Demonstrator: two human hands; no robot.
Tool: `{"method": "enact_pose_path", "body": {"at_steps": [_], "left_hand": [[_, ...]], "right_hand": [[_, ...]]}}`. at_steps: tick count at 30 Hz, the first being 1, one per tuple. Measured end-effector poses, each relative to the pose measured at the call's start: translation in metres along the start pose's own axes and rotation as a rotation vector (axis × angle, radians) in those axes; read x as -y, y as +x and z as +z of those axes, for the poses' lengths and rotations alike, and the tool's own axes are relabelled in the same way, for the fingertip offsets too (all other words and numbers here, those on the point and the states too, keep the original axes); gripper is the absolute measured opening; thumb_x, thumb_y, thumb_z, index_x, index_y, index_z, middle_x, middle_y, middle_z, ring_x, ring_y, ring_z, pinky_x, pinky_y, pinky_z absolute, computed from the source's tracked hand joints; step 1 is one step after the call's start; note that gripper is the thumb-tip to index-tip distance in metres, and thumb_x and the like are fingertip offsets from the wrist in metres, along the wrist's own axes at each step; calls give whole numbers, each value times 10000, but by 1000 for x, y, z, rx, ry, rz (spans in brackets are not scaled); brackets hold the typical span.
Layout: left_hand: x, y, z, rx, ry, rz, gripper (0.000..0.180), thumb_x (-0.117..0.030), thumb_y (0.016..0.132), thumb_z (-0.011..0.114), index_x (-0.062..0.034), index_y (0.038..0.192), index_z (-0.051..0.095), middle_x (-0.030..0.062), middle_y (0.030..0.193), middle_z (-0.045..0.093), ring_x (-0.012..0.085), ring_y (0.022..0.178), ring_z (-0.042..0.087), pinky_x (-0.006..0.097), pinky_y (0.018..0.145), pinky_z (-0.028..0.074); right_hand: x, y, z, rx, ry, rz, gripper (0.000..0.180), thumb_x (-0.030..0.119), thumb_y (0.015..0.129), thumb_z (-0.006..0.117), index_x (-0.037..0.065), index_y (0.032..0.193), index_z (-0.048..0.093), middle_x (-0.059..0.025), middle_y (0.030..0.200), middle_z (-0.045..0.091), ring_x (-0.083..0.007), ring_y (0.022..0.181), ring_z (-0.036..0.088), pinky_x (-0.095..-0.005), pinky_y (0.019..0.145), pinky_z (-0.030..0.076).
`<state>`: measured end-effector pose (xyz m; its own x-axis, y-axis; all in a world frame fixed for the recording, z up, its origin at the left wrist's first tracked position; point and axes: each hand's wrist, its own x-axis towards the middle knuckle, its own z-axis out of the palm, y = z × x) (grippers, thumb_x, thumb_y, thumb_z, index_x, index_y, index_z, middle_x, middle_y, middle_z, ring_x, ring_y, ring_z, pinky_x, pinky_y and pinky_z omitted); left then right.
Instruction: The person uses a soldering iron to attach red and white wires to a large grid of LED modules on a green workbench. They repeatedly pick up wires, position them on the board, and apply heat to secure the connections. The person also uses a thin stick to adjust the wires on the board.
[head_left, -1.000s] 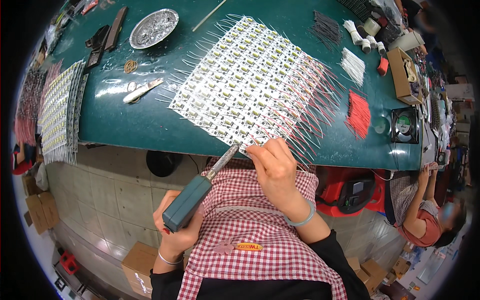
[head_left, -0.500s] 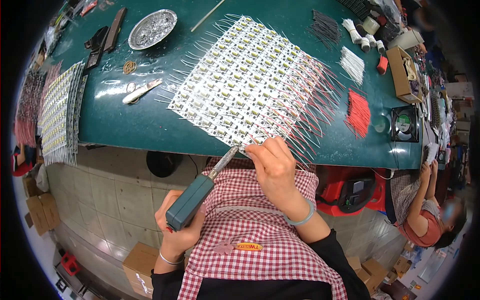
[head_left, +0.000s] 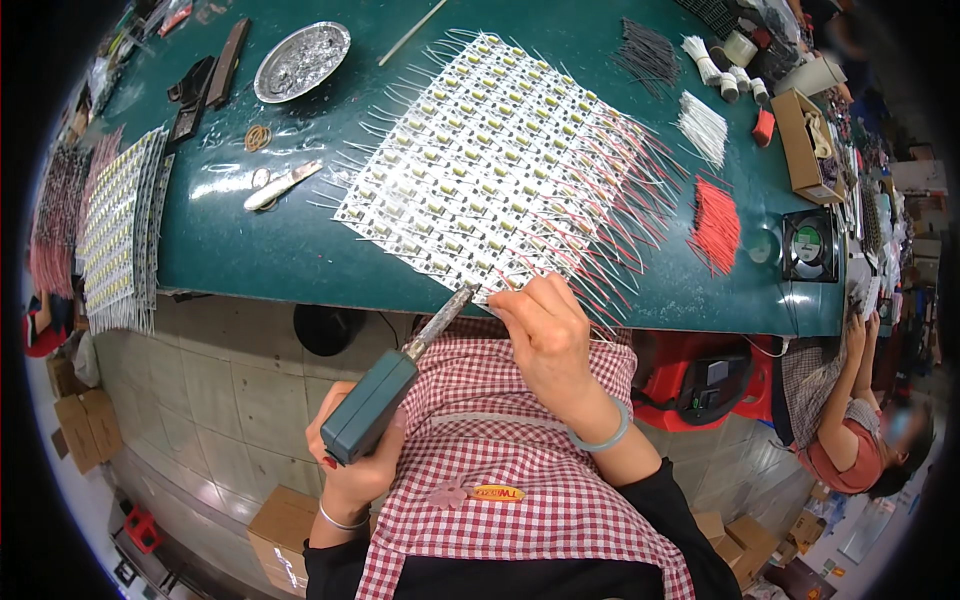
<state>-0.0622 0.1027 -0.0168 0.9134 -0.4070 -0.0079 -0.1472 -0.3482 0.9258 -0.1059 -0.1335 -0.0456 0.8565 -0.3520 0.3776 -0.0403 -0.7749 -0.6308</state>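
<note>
My left hand (head_left: 356,450) is wrapped round the handle of a dark green soldering gun (head_left: 372,405). Its metal tip points up and right to the near corner of a white panel of small circuit boards (head_left: 460,190). The boards carry rows of yellowish-green parts, with pale wires sticking out on the left and red and white wires on the right. At that same corner, just right of the tip, my right hand (head_left: 550,335) is closed in a pinch. Whatever lies between its fingertips is too small to make out.
Right of the panel lie bundles of red wires (head_left: 716,228), white wires (head_left: 703,130) and black wires (head_left: 648,55), plus a small fan (head_left: 808,246). A metal dish (head_left: 302,62) stands at the back left. More panels (head_left: 120,225) hang over the left edge. A co-worker (head_left: 850,440) sits at right.
The soldering gun in my left hand has shifted slightly left, its tip a little farther up the panel's corner. My right hand has stayed nearly still.
</note>
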Motion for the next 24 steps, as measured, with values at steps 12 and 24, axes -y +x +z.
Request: {"method": "enact_pose_path", "body": {"at_steps": [12, 24], "left_hand": [[-4, 9, 2, 27, 49, 148, 223, 48, 685, 743, 57, 901, 683, 156, 884, 672, 248, 729, 671, 309, 607, 512], [-6, 10, 0, 52, 92, 143, 206, 36, 690, 739, 47, 889, 686, 146, 858, 661, 255, 696, 658, 310, 589, 503]], "right_hand": [[0, 0, -1, 25, -1, 5, 147, -40, 763, 733, 22, 889, 690, -86, 756, 566, -263, 712, 534, -372, 624, 447], [-1, 1, 1, 11, -29, -18, 122, -15, 747, 718, 35, 847, 670, -80, 747, 519, -267, 723, 535, -385, 617, 454]]}}
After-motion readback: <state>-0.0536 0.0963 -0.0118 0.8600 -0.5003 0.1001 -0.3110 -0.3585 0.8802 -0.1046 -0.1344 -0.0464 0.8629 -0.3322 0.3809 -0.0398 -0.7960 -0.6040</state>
